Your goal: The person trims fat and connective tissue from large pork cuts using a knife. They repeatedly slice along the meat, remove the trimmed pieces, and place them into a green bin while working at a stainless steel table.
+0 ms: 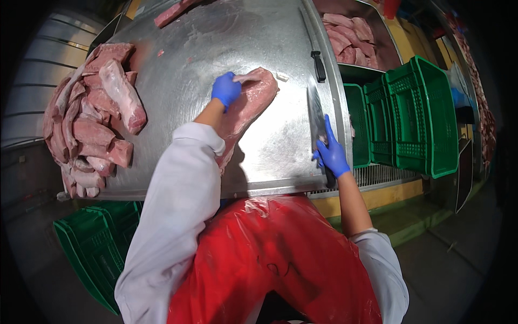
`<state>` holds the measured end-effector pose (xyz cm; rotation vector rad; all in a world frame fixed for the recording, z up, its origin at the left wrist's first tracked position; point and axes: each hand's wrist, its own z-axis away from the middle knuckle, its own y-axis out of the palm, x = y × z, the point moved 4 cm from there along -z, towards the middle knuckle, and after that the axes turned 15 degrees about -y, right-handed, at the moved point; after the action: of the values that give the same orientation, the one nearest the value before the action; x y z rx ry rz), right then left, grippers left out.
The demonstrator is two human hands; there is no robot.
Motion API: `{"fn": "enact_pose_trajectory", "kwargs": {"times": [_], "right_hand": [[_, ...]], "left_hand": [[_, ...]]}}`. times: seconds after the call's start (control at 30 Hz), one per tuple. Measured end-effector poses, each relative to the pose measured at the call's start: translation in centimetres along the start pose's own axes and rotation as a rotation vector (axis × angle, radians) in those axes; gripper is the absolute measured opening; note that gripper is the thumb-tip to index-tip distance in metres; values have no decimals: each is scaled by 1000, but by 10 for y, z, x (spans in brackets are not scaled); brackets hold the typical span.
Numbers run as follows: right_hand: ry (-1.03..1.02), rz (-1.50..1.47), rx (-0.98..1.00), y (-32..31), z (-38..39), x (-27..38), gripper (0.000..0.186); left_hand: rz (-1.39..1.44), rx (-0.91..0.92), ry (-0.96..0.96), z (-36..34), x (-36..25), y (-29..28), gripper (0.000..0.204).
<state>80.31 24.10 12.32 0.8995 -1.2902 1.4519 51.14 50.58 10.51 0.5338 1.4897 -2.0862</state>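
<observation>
A steel table (259, 48) carries the work. On it lie a long cut of raw meat (253, 100) near the middle, a heap of meat cuts (91, 119) along its left edge, and a second knife (317, 62) toward the right edge.

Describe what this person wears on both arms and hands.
Both hands wear thin, tight blue disposable gloves: the left hand and the right hand. The left arm is covered to the wrist by a long white sleeve. The right white sleeve is pushed up, leaving the forearm bare. No markings show on gloves or sleeves.
</observation>
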Motion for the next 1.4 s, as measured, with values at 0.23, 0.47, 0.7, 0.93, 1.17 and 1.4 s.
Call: {"fn": "enact_pose_trajectory", "kwargs": {"times": [0.23,0.47,0.7,0.93,1.17,1.4], "right_hand": [[-91,-125,-40,110,-147,22,86],[28,30,720,148,-89,70,78],[29,-77,561,223,-114,64,75],[-187,182,929,214,-8,64,77],[-60,192,1017,305,-34,97,74],[-233,407,1159,296,10,129,76]], "left_hand": [[87,-8,149,27,-23,-42,26],[404,-108,79,34,1,-94,24],[778,163,103,58,-4,-123,18],[908,239,298,83,0,-209,19],[1013,301,347,168,-29,-296,13],[1073,233,346,234,26,-353,6]]}}
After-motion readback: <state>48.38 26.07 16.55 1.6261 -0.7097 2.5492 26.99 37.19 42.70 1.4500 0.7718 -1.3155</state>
